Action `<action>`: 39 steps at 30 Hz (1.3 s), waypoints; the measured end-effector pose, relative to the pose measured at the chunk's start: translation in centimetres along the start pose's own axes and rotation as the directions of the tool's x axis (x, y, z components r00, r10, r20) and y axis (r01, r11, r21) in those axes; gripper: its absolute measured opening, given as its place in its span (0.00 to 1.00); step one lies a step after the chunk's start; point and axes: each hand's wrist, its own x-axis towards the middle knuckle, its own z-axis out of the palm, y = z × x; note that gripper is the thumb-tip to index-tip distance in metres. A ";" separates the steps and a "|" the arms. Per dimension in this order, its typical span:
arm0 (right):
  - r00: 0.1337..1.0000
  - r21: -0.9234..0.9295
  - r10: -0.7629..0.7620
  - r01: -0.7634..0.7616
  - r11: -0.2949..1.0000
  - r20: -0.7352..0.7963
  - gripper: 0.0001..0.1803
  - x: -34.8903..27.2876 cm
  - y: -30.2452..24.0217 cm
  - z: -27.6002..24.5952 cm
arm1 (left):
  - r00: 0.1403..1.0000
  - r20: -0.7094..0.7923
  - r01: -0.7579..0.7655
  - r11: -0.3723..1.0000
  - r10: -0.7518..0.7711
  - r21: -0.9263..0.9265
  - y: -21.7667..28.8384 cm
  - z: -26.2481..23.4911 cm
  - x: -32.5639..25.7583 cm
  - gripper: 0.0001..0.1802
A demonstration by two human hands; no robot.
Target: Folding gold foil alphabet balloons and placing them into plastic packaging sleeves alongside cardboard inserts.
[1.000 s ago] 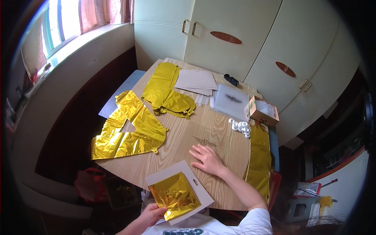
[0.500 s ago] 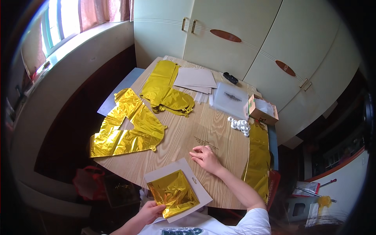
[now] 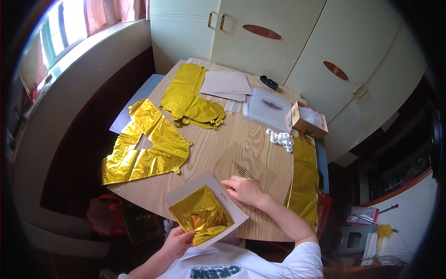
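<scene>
Gripping gold foil: left fingers; box holding whitish plastic.

Wooden table: gold foil along left and right edges; cards and plastic sheets toward far edge; white rolls near right edge.

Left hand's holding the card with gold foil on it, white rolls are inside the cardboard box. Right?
Not quite: the white rolls lie in a pile on the tabletop, outside the cardboard box, as the head view shows. The left hand does hold the card with gold foil on it.
</scene>
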 end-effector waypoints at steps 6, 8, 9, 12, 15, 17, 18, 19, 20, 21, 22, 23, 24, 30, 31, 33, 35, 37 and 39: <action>0.998 0.063 -0.005 0.001 0.998 0.065 0.21 -0.9 -0.7 -1.0 | 1.000 -0.013 -0.002 0.999 0.003 0.034 -0.4 -0.1 0.2 0.14; 0.998 0.093 -0.017 0.011 0.996 0.062 0.22 -0.9 -0.9 -1.1 | 0.999 -0.035 -0.009 1.000 0.009 -0.003 -0.3 0.8 -0.1 0.12; 0.998 0.101 -0.030 0.024 0.995 0.058 0.22 -0.9 -1.1 -1.2 | 0.999 -0.042 -0.015 1.000 0.015 0.005 -0.4 1.0 -0.2 0.12; 0.997 0.120 -0.047 0.039 0.992 0.064 0.23 -0.9 -1.7 -1.6 | 0.998 -0.053 -0.019 0.999 0.021 0.031 -0.7 1.4 -0.3 0.13; 0.998 0.119 -0.031 0.025 0.993 0.049 0.23 -1.0 -2.3 -1.5 | 0.999 -0.045 -0.002 0.999 0.004 0.041 -0.8 1.7 -0.4 0.13; 1.000 0.114 -0.017 0.016 0.993 0.010 0.21 -0.9 -2.6 -1.1 | 0.999 -0.034 0.011 1.000 -0.010 0.020 -0.9 2.1 -0.3 0.13; 1.000 0.111 -0.011 0.013 0.994 -0.019 0.20 -1.0 -2.7 -0.9 | 0.999 -0.028 0.023 1.000 -0.023 0.004 -1.0 2.2 -0.2 0.12; 0.999 0.109 -0.005 0.011 0.994 -0.048 0.18 -1.0 -2.9 -0.6 | 0.999 -0.022 0.036 0.999 -0.036 -0.013 -1.1 2.2 -0.1 0.12; 0.998 0.062 -0.004 0.007 0.998 -0.057 0.17 -1.0 -3.3 -0.4 | 0.999 -0.017 0.047 0.998 -0.048 -0.031 -1.2 2.2 0.0 0.12; 0.998 0.016 -0.002 0.003 1.000 -0.067 0.15 -1.0 -3.9 -0.4 | 0.999 -0.005 0.051 0.998 -0.051 -0.033 -1.2 2.2 0.1 0.12; 0.997 -0.031 -0.001 -0.002 1.000 -0.076 0.14 -1.1 -4.3 -0.4 | 0.998 0.006 0.055 0.998 -0.055 -0.034 -1.3 2.2 0.2 0.12; 0.995 -0.073 -0.020 0.013 0.997 -0.098 0.13 -1.1 -4.7 -0.3 | 0.998 0.014 0.058 0.998 -0.058 -0.035 -1.3 2.3 0.2 0.13; 0.992 -0.115 -0.040 0.026 0.993 -0.119 0.11 -1.1 -5.1 -0.2 | 0.998 0.011 0.059 0.997 -0.058 -0.041 -1.2 2.5 0.2 0.12; 0.985 -0.289 -0.098 0.053 0.956 -0.142 0.08 -1.2 -6.1 0.9 | 1.000 0.017 0.020 0.996 -0.019 -0.086 -1.5 2.9 0.7 0.12; 0.982 -0.295 -0.109 0.060 0.954 -0.154 0.07 -1.2 -6.1 1.0 | 1.000 0.022 0.012 0.996 -0.010 -0.092 -1.5 3.1 0.7 0.12; 0.977 -0.330 -0.133 0.072 0.941 -0.165 0.07 -1.3 -6.9 0.7 | 1.000 0.024 0.002 0.996 0.000 -0.089 -1.7 3.2 0.7 0.11; 0.975 -0.358 -0.152 0.086 0.930 -0.159 0.07 -1.4 -7.8 0.5 | 1.000 0.022 0.003 0.998 -0.002 -0.066 -1.7 3.5 0.8 0.11; 0.977 -0.380 -0.167 0.104 0.919 -0.136 0.07 -1.5 -8.6 0.5 | 1.000 0.020 -0.003 0.998 0.005 -0.066 -1.4 4.4 0.7 0.11; 0.977 -0.380 -0.171 0.112 0.918 -0.125 0.08 -1.6 -8.9 1.0 | 1.000 0.025 -0.009 0.998 0.010 -0.060 -1.2 5.0 0.7 0.11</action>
